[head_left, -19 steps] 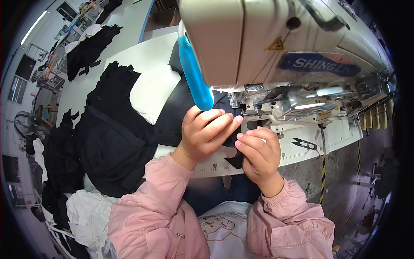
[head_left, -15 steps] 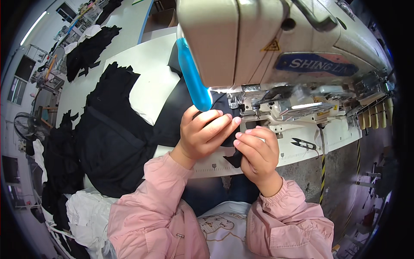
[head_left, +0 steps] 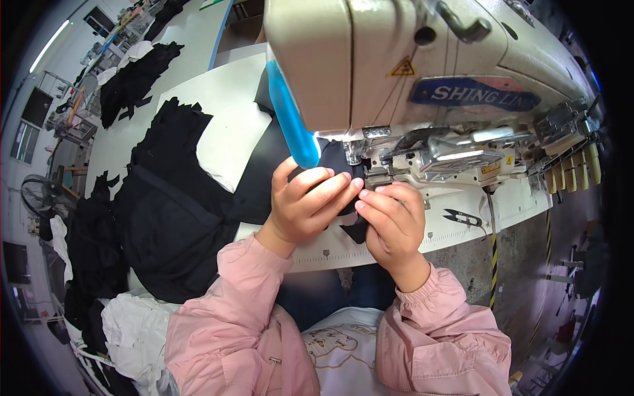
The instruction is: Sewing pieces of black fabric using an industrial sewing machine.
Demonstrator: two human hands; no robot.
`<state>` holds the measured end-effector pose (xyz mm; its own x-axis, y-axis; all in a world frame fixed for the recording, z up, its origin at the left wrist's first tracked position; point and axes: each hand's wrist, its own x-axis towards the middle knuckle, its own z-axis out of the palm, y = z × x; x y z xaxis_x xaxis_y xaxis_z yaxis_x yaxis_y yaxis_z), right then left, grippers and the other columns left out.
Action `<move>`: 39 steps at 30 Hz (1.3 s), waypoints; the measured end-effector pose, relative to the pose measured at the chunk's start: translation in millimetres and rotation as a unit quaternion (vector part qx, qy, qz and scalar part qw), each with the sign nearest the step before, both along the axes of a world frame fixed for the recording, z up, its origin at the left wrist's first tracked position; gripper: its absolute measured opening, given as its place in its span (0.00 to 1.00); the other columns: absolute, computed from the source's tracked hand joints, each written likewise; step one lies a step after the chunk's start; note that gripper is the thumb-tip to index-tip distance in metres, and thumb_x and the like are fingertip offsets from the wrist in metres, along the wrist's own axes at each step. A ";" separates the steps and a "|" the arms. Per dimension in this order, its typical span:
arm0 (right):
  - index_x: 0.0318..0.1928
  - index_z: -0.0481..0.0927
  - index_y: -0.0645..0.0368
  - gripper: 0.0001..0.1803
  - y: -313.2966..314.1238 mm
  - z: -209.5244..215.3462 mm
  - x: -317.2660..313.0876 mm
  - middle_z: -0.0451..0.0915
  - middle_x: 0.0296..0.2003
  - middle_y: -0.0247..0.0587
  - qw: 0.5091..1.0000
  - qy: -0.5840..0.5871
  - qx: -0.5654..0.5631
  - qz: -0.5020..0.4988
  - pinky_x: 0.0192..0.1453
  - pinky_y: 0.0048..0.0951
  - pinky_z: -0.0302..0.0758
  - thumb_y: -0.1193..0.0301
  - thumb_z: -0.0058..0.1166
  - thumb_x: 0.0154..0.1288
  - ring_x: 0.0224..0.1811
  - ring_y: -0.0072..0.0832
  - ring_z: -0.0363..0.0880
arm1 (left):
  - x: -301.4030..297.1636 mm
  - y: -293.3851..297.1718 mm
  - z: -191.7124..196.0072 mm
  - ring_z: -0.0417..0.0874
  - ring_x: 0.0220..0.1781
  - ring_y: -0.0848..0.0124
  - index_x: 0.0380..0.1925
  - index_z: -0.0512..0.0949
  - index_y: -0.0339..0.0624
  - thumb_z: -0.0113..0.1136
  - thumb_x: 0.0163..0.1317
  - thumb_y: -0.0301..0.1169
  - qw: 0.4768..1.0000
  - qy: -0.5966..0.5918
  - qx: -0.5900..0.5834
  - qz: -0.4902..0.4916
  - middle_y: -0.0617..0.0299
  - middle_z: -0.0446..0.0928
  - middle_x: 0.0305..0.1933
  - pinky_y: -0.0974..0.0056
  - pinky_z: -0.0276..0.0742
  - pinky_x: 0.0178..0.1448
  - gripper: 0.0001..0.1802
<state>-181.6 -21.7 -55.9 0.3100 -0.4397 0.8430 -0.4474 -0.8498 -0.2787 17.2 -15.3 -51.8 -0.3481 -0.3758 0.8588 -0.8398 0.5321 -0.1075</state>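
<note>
Black cloth [head_left: 254, 181] placed at sewing machine [head_left: 317, 79], edge apparently pinched by right hand's [head_left: 393, 228] fingers; left hand's [head_left: 300, 204] fingers laid over cloth, grip unclear, presumably for edge to be kept aligned.

Past the left edge of my white worktop [head_left: 221, 148] I see a pale wall [head_left: 61, 59] with a window [head_left: 25, 142], a dark rectangular panel [head_left: 36, 105] just above it. A round-caged fan [head_left: 36, 191] stands on that side too, and a lit tube light [head_left: 49, 46] slants overhead. Beyond my worktop's far left corner runs another pale table [head_left: 195, 39]. Off the right part of my near edge lies grey floor [head_left: 462, 264], marked with yellow-and-black striped tape [head_left: 493, 264].
</note>
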 end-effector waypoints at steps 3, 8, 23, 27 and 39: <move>0.41 0.89 0.58 0.13 -0.8 -1.4 0.9 0.88 0.47 0.34 1.000 -0.006 -0.004 -0.001 0.54 0.47 0.81 0.78 0.65 0.53 0.48 0.39 0.83 | 0.9 0.1 0.7 0.81 0.51 0.76 0.41 0.94 0.61 0.76 0.55 0.32 1.000 0.000 -0.010 -0.007 0.80 0.82 0.47 0.55 0.74 0.68 0.13; 0.42 0.89 0.57 0.13 -1.7 1.7 2.8 0.88 0.47 0.33 1.000 0.001 -0.015 -0.011 0.53 0.46 0.79 0.78 0.65 0.53 0.48 0.38 0.83 | 1.2 0.1 0.6 0.81 0.52 0.76 0.41 0.93 0.61 0.76 0.56 0.32 1.000 0.003 -0.001 -0.005 0.80 0.83 0.47 0.53 0.75 0.69 0.12; 0.42 0.89 0.51 0.16 -12.6 -2.1 -0.1 0.88 0.47 0.27 0.999 -0.006 -0.046 -0.019 0.51 0.41 0.74 0.79 0.66 0.51 0.47 0.34 0.81 | 4.6 3.1 2.9 0.83 0.53 0.74 0.42 0.91 0.59 0.74 0.58 0.32 0.999 0.029 0.038 -0.010 0.79 0.85 0.48 0.50 0.74 0.74 0.11; 0.41 0.89 0.51 0.16 -13.6 -3.5 2.8 0.88 0.46 0.27 0.998 -0.013 -0.055 -0.020 0.51 0.40 0.73 0.79 0.66 0.50 0.47 0.33 0.81 | 5.5 4.0 4.7 0.84 0.54 0.74 0.42 0.91 0.59 0.73 0.59 0.33 0.998 0.032 0.049 -0.012 0.79 0.86 0.48 0.49 0.72 0.75 0.11; 0.38 0.86 0.53 0.18 -19.2 -8.1 10.3 0.84 0.41 0.31 0.998 -0.027 -0.040 -0.050 0.52 0.41 0.76 0.86 0.65 0.45 0.46 0.39 0.77 | 9.8 3.3 8.9 0.83 0.54 0.71 0.43 0.91 0.59 0.68 0.65 0.31 0.992 0.059 0.107 0.011 0.78 0.89 0.52 0.43 0.62 0.81 0.09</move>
